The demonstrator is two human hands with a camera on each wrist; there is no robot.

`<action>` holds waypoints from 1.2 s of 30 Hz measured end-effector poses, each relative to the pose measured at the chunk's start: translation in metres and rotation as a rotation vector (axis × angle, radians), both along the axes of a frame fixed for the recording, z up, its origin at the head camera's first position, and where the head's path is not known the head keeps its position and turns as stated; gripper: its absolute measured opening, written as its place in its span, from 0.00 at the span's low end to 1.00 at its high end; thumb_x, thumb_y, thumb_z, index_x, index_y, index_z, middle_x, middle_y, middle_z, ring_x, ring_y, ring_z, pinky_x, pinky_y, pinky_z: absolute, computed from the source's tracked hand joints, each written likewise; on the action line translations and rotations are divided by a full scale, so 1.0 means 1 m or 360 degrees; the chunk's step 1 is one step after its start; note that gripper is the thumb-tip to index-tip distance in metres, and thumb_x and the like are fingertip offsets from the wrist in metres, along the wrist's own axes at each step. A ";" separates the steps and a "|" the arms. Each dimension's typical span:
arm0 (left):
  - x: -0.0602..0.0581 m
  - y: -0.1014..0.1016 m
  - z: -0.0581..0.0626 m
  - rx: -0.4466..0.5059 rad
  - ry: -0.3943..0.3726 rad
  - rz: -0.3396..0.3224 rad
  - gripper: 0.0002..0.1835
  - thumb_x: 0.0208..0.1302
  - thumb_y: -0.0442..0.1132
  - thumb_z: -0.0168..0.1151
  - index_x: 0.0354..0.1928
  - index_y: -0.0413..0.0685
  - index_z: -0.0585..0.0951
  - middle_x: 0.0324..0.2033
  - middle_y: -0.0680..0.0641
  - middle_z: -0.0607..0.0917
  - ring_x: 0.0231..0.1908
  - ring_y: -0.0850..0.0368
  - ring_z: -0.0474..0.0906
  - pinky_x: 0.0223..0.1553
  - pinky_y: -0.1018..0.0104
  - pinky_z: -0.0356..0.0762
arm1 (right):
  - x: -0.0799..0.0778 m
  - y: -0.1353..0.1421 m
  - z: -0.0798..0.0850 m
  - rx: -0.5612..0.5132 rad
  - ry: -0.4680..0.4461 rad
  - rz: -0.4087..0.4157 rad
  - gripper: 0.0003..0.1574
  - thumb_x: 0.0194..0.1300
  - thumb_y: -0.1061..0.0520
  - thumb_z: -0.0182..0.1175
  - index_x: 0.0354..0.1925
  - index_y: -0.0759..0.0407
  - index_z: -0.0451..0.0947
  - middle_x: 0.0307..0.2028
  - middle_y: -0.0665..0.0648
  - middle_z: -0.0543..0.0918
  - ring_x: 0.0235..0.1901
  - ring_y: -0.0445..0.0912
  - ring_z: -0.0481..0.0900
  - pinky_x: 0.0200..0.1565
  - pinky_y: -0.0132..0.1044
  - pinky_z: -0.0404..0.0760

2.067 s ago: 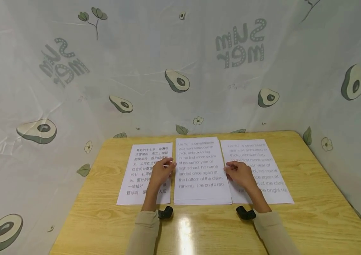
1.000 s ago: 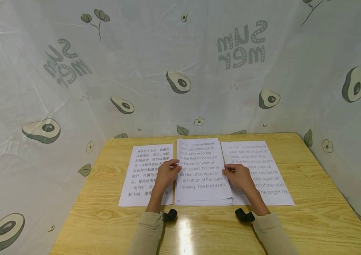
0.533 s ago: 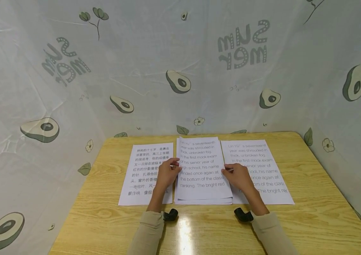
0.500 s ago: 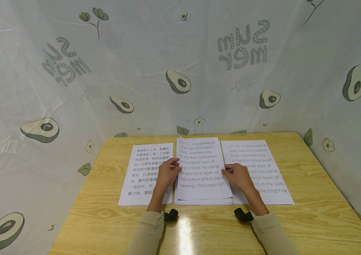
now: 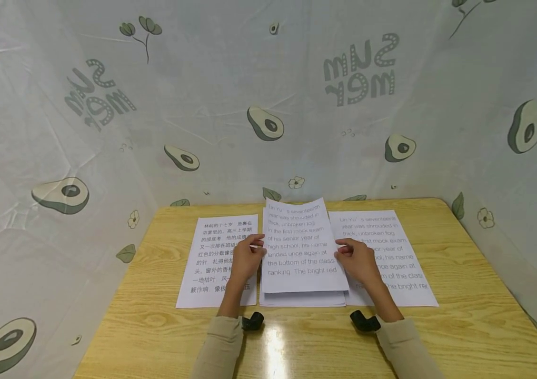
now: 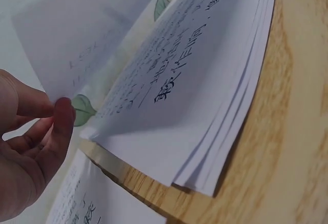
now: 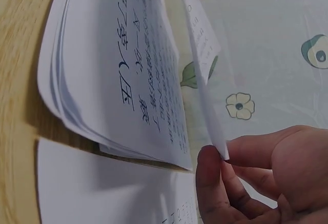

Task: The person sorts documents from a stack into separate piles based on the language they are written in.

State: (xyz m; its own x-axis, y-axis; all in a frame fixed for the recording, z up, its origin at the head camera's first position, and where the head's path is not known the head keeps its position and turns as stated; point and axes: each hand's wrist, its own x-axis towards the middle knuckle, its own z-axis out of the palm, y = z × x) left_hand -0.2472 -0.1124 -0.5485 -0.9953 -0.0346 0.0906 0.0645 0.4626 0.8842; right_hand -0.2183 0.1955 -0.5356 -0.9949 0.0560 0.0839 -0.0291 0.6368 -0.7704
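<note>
My left hand pinches the left edge of a printed sheet of paper with English text. On its right edge, my right hand pinches the same sheet between thumb and finger. The sheet is raised above the middle paper stack, its upper corners curling up. In the left wrist view, the lifted sheet stands apart from the stack, whose top page carries Chinese characters. The right wrist view shows the sheet nearly edge-on beside the stack.
A Chinese-text sheet lies left of the stack, partly under my left forearm. To the right lies an English-text sheet, partly behind my right hand. All rest on a wooden table, before a curtain printed with avocados.
The top English sheet has been lifted off the middle stack, both hands now pinching its sides. Its lower edge has risen, exposing more of the pile beneath.
</note>
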 end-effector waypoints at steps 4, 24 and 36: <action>0.000 -0.003 0.002 0.0068 -0.0035 0.0034 0.23 0.66 0.28 0.69 0.64 0.46 0.86 0.48 0.43 0.90 0.39 0.55 0.84 0.32 0.66 0.86 | -0.002 0.001 0.003 -0.0039 -0.0028 -0.0009 0.24 0.71 0.62 0.68 0.63 0.66 0.84 0.44 0.66 0.90 0.43 0.56 0.90 0.38 0.35 0.83; 0.007 0.051 -0.002 0.0264 -0.0032 -0.0032 0.23 0.66 0.27 0.69 0.63 0.44 0.86 0.47 0.43 0.89 0.36 0.59 0.87 0.33 0.68 0.88 | 0.006 0.058 -0.001 -0.0068 -0.0177 -0.0022 0.29 0.73 0.59 0.66 0.68 0.66 0.79 0.52 0.72 0.87 0.44 0.55 0.89 0.36 0.33 0.83; 0.012 0.106 -0.005 0.0306 -0.0024 -0.0058 0.23 0.65 0.26 0.70 0.62 0.44 0.86 0.44 0.46 0.89 0.34 0.65 0.85 0.32 0.73 0.86 | 0.018 0.111 -0.002 0.0042 -0.0217 -0.0050 0.31 0.76 0.56 0.64 0.71 0.66 0.76 0.54 0.73 0.86 0.42 0.51 0.84 0.35 0.34 0.79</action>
State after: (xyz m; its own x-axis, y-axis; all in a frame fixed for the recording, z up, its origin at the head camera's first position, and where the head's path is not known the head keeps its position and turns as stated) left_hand -0.2351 -0.0067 -0.5531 -0.9974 -0.0139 0.0711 0.0643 0.2824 0.9571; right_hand -0.2008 0.3068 -0.5372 -0.9949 0.0871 -0.0502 0.0952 0.6561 -0.7487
